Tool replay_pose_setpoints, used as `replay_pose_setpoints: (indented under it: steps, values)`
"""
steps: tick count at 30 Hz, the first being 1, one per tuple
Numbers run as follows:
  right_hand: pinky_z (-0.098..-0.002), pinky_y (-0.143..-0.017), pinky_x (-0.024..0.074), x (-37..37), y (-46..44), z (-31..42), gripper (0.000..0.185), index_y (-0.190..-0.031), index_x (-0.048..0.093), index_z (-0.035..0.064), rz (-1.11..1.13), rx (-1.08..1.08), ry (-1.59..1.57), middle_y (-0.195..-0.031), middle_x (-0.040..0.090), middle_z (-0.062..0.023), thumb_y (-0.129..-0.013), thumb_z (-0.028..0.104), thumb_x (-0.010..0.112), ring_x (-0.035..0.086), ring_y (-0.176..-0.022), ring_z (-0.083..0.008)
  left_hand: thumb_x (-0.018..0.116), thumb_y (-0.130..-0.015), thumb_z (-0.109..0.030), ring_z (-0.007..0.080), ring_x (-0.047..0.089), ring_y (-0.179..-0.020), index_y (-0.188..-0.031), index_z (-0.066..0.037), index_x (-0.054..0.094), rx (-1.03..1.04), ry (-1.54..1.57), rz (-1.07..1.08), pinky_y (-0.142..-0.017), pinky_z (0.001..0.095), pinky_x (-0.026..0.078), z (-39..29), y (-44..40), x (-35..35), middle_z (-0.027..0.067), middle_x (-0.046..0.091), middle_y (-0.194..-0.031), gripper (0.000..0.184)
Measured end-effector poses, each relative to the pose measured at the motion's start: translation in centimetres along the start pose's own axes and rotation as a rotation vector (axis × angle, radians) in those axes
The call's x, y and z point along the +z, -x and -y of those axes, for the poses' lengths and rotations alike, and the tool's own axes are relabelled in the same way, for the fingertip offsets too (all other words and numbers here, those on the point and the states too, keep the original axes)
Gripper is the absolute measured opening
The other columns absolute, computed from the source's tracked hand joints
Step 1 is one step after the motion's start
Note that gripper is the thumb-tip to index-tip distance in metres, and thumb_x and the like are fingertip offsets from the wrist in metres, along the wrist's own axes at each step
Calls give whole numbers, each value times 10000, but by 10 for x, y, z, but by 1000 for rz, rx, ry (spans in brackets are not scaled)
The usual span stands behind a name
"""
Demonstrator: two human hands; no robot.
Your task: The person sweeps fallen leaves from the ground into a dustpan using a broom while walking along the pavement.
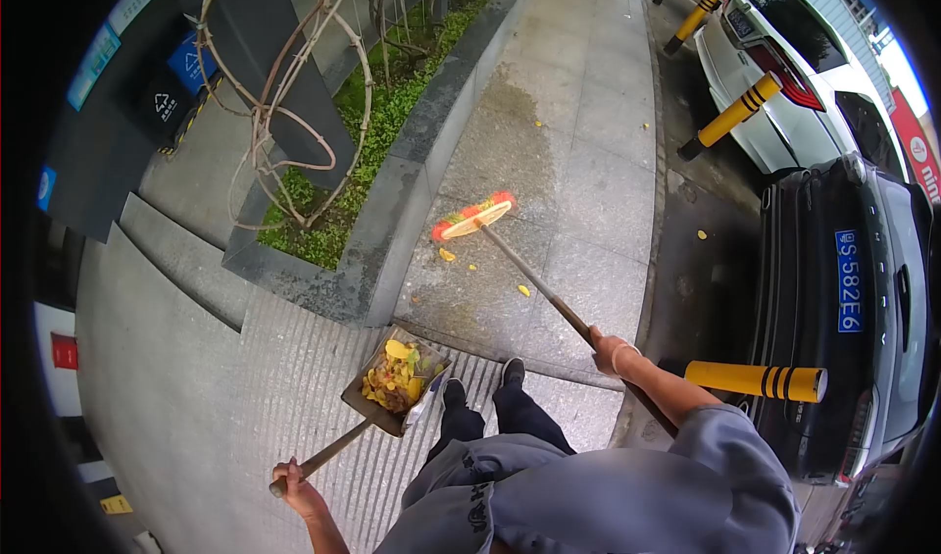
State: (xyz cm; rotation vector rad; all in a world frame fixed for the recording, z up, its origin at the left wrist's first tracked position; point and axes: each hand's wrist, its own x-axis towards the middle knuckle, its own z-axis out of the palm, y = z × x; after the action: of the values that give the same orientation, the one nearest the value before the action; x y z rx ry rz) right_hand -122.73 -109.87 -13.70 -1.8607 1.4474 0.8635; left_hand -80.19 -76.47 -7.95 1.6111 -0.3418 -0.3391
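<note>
My left hand (297, 490) is wrapped round the handle of a dustpan (355, 394), whose pan rests at the edge of the ribbed paving beside my shoes. Yellow leaves (394, 376) and brownish debris lie heaped in the pan. In my right hand (610, 350) is the long handle of a broom (482, 219). The broom's head, pale with red and green bristles, is on the grey pavement ahead, near the planter wall. Several yellow leaves lie close to it, one leaf (447, 255) just below the bristles and another leaf (523, 290) beside the handle.
A stone planter (392, 186) with green plants and bare twisted branches borders the walkway on the left. Yellow-black bollards (730, 118) line the right edge, with a black car (833, 309) and a white car (784, 93) beyond. Low steps (186, 260) are at left.
</note>
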Motion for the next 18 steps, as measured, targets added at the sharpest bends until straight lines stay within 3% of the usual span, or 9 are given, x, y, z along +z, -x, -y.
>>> replay_pose_setpoints:
  steps: [3,6,8,9,11,14,15,18]
  values:
    - [-386,-682,419,-18,-80,24,339,-992,387,4,-90,-85,-51,-865,520,-213,-694,139,476,504,-822,-338,511,-664,-121,83,315,-573,-555,-105,336,-17,-15,-49,-832,342,274,-7,15,7,-18,289,-580,206]
    - [-368,-609,447,-21,-172,51,311,-956,422,-19,-72,-130,-45,-800,541,-202,-689,133,469,547,-736,-306,519,-662,-114,80,324,-572,-564,-115,342,17,-13,-81,-787,315,297,-22,24,19,-26,293,-569,202]
    - [-362,-517,453,-25,-204,67,275,-897,429,-43,63,-138,-356,-685,552,-176,-710,158,446,567,-614,-273,525,-664,-108,76,333,-565,-567,-122,344,35,24,-82,-769,301,304,-27,30,23,-36,296,-551,206]
    - [-362,-517,453,-18,-210,74,275,-897,429,-43,80,-141,-353,-685,552,-176,-710,158,446,567,-614,-273,525,-664,-108,76,333,-565,-567,-122,344,28,9,-89,-769,301,304,-27,33,24,-36,296,-551,206]
    - [-361,-453,443,2,-214,79,242,-817,436,-49,118,-90,-745,-587,539,-150,-745,179,398,562,-532,-248,513,-677,-107,74,339,-561,-560,-125,333,-34,50,-143,-784,305,289,-32,36,32,-38,299,-547,216]
    - [-396,-563,433,67,-214,37,323,-921,464,-8,46,27,-171,-742,561,-152,-784,266,363,558,-673,-274,502,-688,-104,72,337,-553,-569,-129,327,-42,66,-156,-792,305,280,-31,36,37,-39,302,-548,214]
    - [-410,-589,427,75,-198,14,307,-971,419,5,77,43,-79,-790,539,-179,-773,234,368,538,-723,-300,502,-688,-104,72,337,-553,-569,-129,327,-43,67,-157,-792,305,280,-31,35,38,-39,302,-548,214]
    - [-453,-665,409,53,-133,-36,403,-1120,282,44,244,-1,-112,-934,474,-261,-741,136,381,476,-874,-378,500,-693,-104,72,335,-548,-581,-130,323,-59,93,-176,-794,306,279,-32,34,35,-40,301,-549,211]
